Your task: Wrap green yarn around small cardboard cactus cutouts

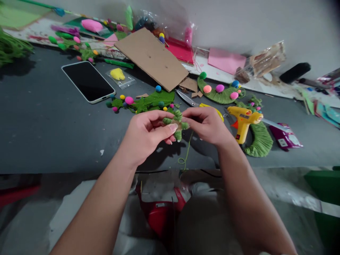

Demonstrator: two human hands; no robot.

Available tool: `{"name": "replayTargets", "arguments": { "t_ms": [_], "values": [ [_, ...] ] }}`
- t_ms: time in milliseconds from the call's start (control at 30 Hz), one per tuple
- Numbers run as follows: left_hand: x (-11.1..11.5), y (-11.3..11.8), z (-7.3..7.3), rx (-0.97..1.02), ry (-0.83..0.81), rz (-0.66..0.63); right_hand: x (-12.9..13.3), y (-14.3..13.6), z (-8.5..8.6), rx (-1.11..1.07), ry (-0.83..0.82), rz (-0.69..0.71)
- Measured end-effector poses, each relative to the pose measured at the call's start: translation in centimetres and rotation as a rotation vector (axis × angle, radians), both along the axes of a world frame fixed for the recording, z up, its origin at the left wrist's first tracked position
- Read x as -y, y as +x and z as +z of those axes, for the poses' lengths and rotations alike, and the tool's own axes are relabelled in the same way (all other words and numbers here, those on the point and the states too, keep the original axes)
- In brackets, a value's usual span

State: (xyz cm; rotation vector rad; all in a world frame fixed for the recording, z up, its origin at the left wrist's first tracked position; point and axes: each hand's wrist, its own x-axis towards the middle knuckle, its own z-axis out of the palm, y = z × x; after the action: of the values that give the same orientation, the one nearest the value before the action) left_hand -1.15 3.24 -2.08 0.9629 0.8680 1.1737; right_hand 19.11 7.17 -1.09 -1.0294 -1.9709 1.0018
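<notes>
My left hand (148, 136) pinches a small cardboard star (178, 124) between thumb and fingers, its points wrapped in green yarn and its middle bare brown. My right hand (205, 124) is closed at the star's right edge, thumb and forefinger pressed together. From there a strand of green yarn (188, 152) hangs down and curls near the table edge; the fingertips partly hide where it is held. Just beyond the hands lie a green leaf-like piece with coloured pompoms (154, 101) and scissors (188, 99) with yellow handles.
A yellow glue gun (243, 120) stands right of my right hand, by a yarn-wrapped green curve (259, 141) and a purple packet (285, 136). A phone (89, 81) lies left. Behind are a cardboard sheet (152, 58) and a pompom-covered crescent (220, 95). Green yarn (13, 47) is piled far left.
</notes>
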Motion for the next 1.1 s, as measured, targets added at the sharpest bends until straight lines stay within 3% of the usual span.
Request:
{"name": "replayTargets", "arguments": {
  "t_ms": [267,600,800,933,1100],
  "values": [
    [0.0,0.6,0.2,-0.229,0.024,0.053,-0.8,-0.3,0.8,0.186,0.125,-0.111],
    [-0.6,1.6,-0.7,-0.310,-0.023,0.145,0.7,-1.7,2.1,0.273,0.091,-0.236],
    [-0.6,1.5,-0.2,-0.226,-0.041,0.182,2.1,-2.4,2.5,0.272,0.182,-0.179],
    [-0.6,1.2,-0.1,0.006,-0.108,0.223,2.8,-2.2,2.3,0.204,0.295,-0.106],
    [-0.5,1.0,0.4,0.184,-0.160,0.216,3.7,-2.0,2.5,0.186,0.411,-0.134]
  ]
}}
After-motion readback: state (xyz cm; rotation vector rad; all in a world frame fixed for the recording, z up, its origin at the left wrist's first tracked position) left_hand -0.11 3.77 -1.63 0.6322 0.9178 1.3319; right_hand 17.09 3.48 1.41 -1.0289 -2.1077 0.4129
